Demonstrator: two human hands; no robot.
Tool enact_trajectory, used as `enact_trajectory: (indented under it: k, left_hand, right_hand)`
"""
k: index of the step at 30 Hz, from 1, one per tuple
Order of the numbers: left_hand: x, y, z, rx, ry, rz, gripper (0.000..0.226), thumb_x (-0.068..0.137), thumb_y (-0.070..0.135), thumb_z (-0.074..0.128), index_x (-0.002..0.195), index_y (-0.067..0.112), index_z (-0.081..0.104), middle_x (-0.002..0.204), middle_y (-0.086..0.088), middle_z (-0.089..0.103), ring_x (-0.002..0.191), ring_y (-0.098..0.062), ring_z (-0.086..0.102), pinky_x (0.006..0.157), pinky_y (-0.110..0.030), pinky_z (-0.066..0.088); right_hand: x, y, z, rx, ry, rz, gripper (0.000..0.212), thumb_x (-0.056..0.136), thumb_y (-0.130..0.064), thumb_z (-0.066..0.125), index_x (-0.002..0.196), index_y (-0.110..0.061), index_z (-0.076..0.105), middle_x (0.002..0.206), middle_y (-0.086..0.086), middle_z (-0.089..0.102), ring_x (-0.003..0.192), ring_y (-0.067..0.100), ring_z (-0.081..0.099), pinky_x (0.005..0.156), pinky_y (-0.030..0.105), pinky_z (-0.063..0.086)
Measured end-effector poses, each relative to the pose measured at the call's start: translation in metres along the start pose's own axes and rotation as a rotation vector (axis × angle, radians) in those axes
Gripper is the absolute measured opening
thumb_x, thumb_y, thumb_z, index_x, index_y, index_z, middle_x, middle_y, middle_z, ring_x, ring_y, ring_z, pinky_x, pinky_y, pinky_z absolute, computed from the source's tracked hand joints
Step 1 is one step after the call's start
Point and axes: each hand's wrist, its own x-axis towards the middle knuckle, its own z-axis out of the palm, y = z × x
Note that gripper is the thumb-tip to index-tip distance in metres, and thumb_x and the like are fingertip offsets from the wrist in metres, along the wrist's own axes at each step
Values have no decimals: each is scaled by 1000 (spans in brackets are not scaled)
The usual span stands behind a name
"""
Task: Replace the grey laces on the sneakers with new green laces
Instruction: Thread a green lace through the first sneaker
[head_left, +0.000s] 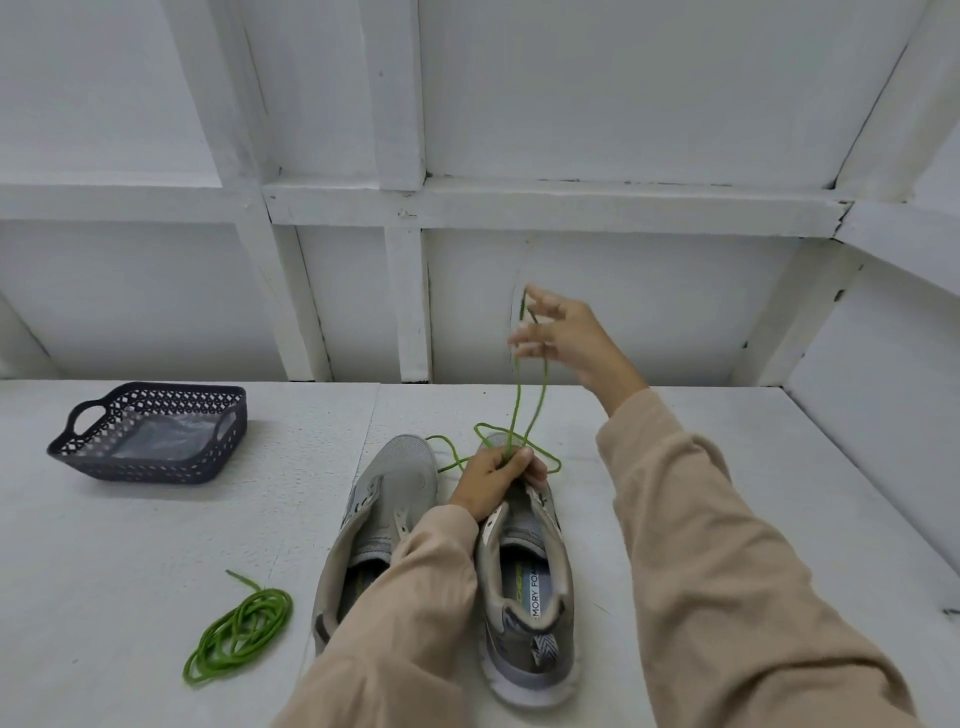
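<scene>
Currently green lace (517, 400) loops R hand (567, 333) fingers (525, 343), L hand (493, 480) grips it.

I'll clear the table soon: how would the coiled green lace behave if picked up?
Probably floppy: the coiled lace lies in loose loops, so it would likely sag and unwind. Likely very light, as the other lace hangs thin from the right hand.

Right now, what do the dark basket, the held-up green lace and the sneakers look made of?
Basket: likely moulded plastic, matte dark, going by its rigid lattice walls.
Green lace: probably woven textile cord, matte, curling in loose loops.
Sneakers: grey mesh-like fabric uppers; the paler sole looks like foam or rubber.
</scene>
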Motion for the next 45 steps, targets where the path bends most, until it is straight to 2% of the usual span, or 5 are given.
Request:
enact_trajectory:
  k: [5,9,16,33,45]
  left_hand:
    - [2,-2,0,-25,5,-3,33,102,13,42,82,4,66,69,-7,69,66,-13,67,76,-21,51]
    - [2,-3,1,-33,9,-1,33,102,13,42,81,4,66,68,-5,70,65,-13,67,74,-21,52]
    - [3,-4,-1,-17,12,-26,32,101,11,42,82,3,66,66,0,71,64,-12,69,76,-22,53]
    - [2,-4,-1,12,41,-5,18,92,-1,58,78,5,67,66,3,70,65,-9,65,75,-19,51]
    - [2,-8,-2,-13,14,3,14,91,9,62,78,8,68,72,-6,70,73,-18,66,82,-28,53]
  right_hand:
    - [-20,34,-25,-330,101,18,75,83,12,64,146,-23,42,149,7,37,66,21,62,57,29,59]
    - [-37,62,-44,-729,150,101,25,87,-19,70,111,-11,70,98,12,69,59,21,62,51,29,51]
    - [-61,96,-23,-568,-121,382,49,89,-56,59,67,-13,60,71,1,57,59,15,44,50,22,33]
    - [-39,31,12,-174,105,34,9,75,12,73,74,6,65,67,14,66,50,18,56,46,22,48]
    - [-4,-85,3,282,277,-236,11,80,12,67,73,3,64,71,10,66,47,11,53,49,21,48]
